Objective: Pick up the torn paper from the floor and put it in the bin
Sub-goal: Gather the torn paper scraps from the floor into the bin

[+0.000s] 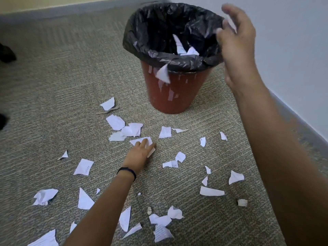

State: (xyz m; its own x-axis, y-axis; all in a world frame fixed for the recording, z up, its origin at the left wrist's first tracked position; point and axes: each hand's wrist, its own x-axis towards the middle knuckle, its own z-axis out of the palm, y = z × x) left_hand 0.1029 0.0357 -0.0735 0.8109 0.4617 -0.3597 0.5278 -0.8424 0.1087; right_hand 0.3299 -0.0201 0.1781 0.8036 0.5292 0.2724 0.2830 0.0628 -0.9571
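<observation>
Torn paper (115,121) lies scattered over the carpet floor (53,86) before us. More scraps sit down in the bin (177,96), and one white piece (163,73) shows blurred against its red wall. Our left hand (140,153) lays its fingers together, flat on a scrap (134,140). Our right hand (236,41) is up beside the black liner (150,32), its fingers a blur with a white streak; clamped or loose, we cannot tell. The wall (292,50) runs close on the right, and the bottom edge cuts off the nearest scraps.
</observation>
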